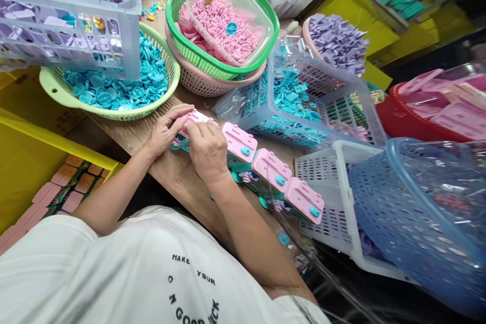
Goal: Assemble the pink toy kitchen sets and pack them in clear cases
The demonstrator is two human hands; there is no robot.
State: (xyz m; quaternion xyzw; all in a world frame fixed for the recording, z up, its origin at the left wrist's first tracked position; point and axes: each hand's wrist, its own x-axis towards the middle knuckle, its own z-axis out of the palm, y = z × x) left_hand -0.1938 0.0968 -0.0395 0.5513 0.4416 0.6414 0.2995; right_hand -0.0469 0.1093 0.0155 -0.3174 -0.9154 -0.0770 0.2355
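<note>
A row of small plastic toy cases with pink tops and teal lower parts stands along the wooden table. My left hand [164,130] wraps round the left end of the nearest toy case [198,116], its fingers along the pink top. My right hand [209,151] bears on the same top with bent fingers pressed together; whatever lies under the fingertips is hidden. Right of it follow three more cases: a first pink lid [238,137], a second pink lid [270,166] and a third pink lid [302,197], each with a small blue knob near one end.
Behind my hands stand a light-green basket [49,86] of blue round parts, a green basket [172,5] holding a tub of pink pieces, and a clear-blue crate [261,106]. White [319,172] and blue [379,197] baskets flank the right. A yellow box [23,147] holds finished-looking cases at left.
</note>
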